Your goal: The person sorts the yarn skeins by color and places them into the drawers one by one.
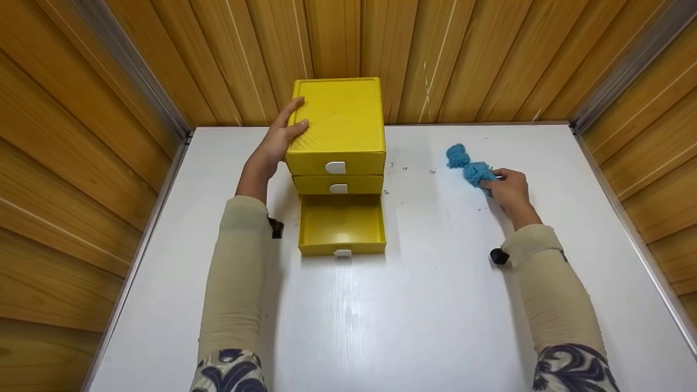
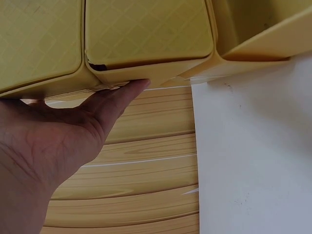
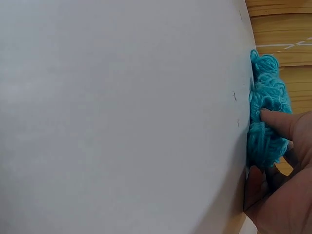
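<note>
A yellow drawer unit (image 1: 337, 117) stands at the back of the table, its bottom drawer (image 1: 342, 223) pulled out with a bare floor showing. My left hand (image 1: 276, 142) rests on the unit's left side, thumb and a finger over the top edge. In the left wrist view its fingers lie extended along the yellow wall. To the right, my right hand (image 1: 511, 190) pinches a ball of blue yarn (image 1: 478, 173) between thumb and fingers, low over the table. Another blue yarn ball (image 1: 457, 155) lies just beyond it, touching or overlapping it in the head view.
The two upper drawers, with white tab handles (image 1: 335, 167), are closed. Small dark specks dot the white table (image 1: 435, 305) between unit and yarn. Wood-patterned walls (image 1: 403, 60) rise behind the table and on both sides.
</note>
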A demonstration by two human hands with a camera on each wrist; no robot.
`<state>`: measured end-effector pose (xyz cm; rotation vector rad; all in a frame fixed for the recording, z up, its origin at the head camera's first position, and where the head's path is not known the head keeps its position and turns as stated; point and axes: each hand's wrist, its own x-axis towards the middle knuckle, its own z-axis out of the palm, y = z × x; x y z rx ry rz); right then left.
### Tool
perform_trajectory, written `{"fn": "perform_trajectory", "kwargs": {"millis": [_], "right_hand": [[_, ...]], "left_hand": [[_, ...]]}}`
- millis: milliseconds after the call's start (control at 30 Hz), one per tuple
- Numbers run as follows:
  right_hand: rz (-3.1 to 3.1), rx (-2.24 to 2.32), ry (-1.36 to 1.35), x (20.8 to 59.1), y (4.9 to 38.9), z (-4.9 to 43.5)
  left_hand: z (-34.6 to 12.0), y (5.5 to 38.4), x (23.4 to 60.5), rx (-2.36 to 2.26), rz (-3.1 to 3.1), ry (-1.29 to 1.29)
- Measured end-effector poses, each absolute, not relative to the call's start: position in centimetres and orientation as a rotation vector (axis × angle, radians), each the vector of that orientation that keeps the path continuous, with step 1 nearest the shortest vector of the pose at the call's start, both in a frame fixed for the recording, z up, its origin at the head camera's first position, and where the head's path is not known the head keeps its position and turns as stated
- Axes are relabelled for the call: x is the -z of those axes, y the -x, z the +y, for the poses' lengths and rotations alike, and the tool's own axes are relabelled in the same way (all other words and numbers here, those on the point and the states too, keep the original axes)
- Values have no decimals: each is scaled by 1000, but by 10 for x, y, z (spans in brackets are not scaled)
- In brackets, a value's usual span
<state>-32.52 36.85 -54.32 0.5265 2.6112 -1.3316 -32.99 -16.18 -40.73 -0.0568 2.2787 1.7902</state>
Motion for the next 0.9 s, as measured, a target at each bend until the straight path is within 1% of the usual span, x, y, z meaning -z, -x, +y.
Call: {"fn": "perform_trajectory", "kwargs": {"millis": [433, 767, 900], "right_hand": [[2560, 1424, -593, 536, 312, 380], [2586, 1411, -552, 526, 292, 376], [2645, 1395, -481, 522, 284, 372]], "left_hand": [[-163, 330, 406, -1782, 2281, 28], [-163, 330, 405, -1782, 2272, 27], [-162, 330, 406, -1771, 2294, 10]]}}
